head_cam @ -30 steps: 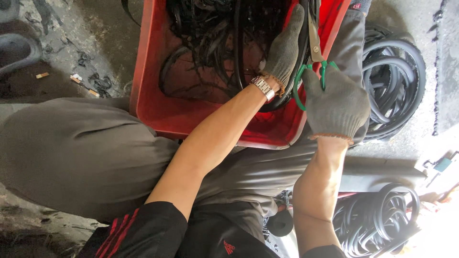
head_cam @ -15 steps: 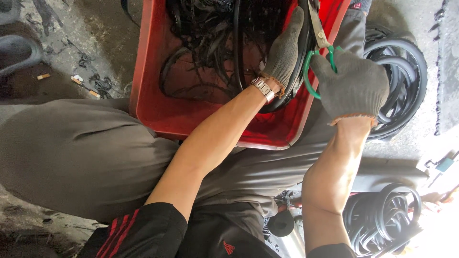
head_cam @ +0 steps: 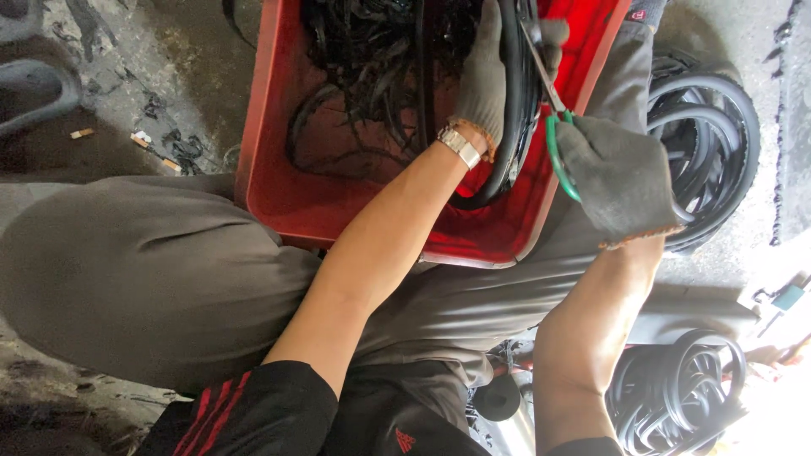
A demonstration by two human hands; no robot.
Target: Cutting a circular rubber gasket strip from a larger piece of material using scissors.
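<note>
My left hand, in a grey glove with a metal watch at the wrist, grips a thick black rubber ring over a red plastic crate. My right hand, also gloved, holds green-handled scissors whose blades reach up against the rubber ring at the crate's right side. Inside the crate lies a tangle of thin black rubber strips. The scissor tips are partly hidden behind the ring.
The crate rests against my grey-trousered knee. More black rubber rings are piled on the ground at the right and lower right. A dark sandal and small scraps lie on the dirty concrete at upper left.
My right hand with the scissors has moved up and slightly right, closer to the rubber ring. The left hand keeps its grip on the ring.
</note>
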